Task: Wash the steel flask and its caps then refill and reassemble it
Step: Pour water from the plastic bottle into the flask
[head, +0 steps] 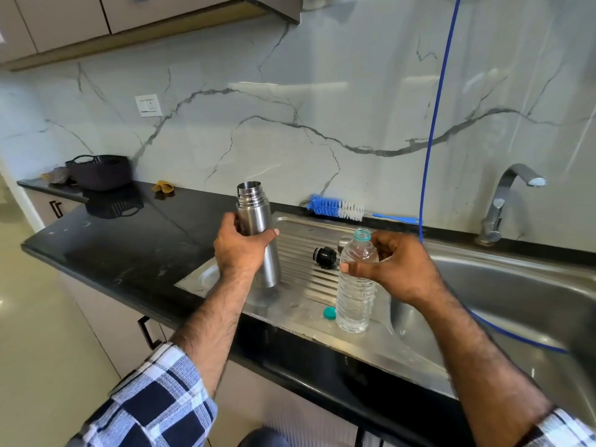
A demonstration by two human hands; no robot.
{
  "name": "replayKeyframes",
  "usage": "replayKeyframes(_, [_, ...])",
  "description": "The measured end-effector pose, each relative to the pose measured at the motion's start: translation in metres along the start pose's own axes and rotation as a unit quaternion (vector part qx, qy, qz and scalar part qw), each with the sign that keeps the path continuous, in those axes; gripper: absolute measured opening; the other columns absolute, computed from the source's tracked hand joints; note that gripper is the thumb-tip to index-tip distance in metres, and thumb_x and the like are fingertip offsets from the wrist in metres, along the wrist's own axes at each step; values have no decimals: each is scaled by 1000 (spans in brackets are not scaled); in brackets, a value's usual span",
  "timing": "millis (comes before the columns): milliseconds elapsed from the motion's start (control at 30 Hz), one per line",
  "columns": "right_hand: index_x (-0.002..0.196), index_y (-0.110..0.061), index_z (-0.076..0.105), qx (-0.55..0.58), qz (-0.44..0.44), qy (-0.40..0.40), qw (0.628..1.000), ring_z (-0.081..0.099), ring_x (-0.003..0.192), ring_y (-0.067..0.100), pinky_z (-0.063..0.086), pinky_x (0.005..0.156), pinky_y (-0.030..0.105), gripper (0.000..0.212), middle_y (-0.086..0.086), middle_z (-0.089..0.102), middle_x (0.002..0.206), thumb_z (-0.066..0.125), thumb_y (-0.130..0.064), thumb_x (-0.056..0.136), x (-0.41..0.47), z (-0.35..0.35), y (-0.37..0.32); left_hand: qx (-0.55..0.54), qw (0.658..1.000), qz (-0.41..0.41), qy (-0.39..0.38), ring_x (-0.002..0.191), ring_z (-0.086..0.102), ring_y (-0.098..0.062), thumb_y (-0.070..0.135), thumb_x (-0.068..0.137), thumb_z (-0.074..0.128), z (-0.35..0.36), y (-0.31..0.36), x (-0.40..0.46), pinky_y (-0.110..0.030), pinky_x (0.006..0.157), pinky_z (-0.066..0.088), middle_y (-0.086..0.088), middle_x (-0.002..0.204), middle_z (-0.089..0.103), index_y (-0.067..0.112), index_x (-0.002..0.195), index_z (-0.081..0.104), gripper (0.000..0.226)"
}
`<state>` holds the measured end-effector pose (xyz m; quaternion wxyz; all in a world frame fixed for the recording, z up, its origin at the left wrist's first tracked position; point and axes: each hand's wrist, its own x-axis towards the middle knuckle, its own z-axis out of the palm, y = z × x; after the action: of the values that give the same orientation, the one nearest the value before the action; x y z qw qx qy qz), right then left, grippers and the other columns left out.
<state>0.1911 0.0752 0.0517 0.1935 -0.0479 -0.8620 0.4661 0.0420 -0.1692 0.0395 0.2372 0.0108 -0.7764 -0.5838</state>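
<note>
The steel flask (258, 227) stands upright and uncapped on the ribbed steel drainboard (300, 253), and my left hand (240, 250) grips its body. My right hand (392, 266) holds the upper part of a clear plastic water bottle (354, 298), which stands open on the drainboard. Between the two lies the flask's black inner cap (325, 257) on its side. Behind the bottle's neck a steel piece (343, 242) shows only partly. The bottle's teal cap (329, 313) lies by its base.
A blue and white bottle brush (335, 209) lies along the back edge of the counter. The sink basin (503, 295) and tap (506, 201) are at the right, with a blue hose (433, 124) hanging down into the basin. A dark basket (100, 171) stands far left.
</note>
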Motion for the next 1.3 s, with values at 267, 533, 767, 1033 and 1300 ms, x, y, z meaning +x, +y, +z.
replayKeyframes(267, [112,-33,69,50,10,1,999,73,87,-5,57,80,23,50,-19,79,101,95,-47,72,-1,13,7,-22,999,27,-41,91,71,-7,34,61,102,13,18,-13,-34,81,60,12,104,73,27,114,61,67])
replayKeyframes(533, [125,-37,61,75,19,22,997,74,101,2,61,98,43,81,-16,77,111,99,-59,57,-7,39,20,-27,996,36,-74,95,70,-7,33,62,102,14,28,-23,-41,87,62,11,110,72,27,116,60,69])
replayKeyframes(767, [115,-32,65,87,28,105,990,75,87,0,62,81,29,60,-12,79,100,100,-35,67,-10,18,23,-32,986,52,-157,101,66,-10,31,63,101,29,47,-46,-32,87,51,16,109,66,27,122,60,72])
replayKeyframes(1033, [107,-24,70,-8,25,137,990,78,86,14,63,84,42,53,-6,80,94,101,-34,65,-15,-93,27,-58,962,81,-255,92,72,-6,40,52,104,88,74,-96,-39,87,64,14,101,74,31,109,64,70])
replayKeyframes(1300, [104,-26,69,-110,68,158,979,72,75,-1,55,72,28,50,-10,77,90,100,-34,66,-47,-176,47,-87,924,87,-361,92,72,-8,39,48,104,162,106,-163,-39,87,64,13,102,74,32,105,65,69])
